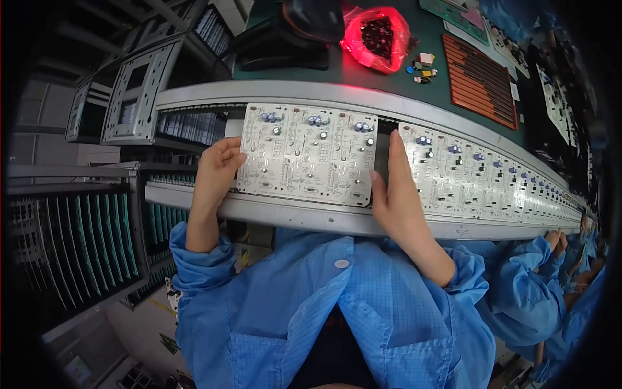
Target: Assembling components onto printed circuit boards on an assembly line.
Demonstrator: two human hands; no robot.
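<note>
A white circuit board (pixel 308 159) in front of me lies over the conveyor's metal rails, slightly tilted. Small blue and black capacitors stand on it in three like groups. My left hand (pixel 217 172) grips its left edge, thumb on top and fingers curled at the side. Along the right edge, my right hand (pixel 398 198) is held upright with straight fingers; its thumb is at the board's lower right side. Just right of that hand begins a row of similar populated boards (pixel 466 175) running off down the line.
Beyond the far rail (pixel 311 91) are a red-lit plastic bag (pixel 353 40) of small dark parts, a few loose components (pixel 424 68), a black scanner on a stand (pixel 314 23) and an orange-brown slotted tray (pixel 476 81). Board racks (pixel 84 240) stand left. Co-workers in blue (pixel 528 292) sit at right.
</note>
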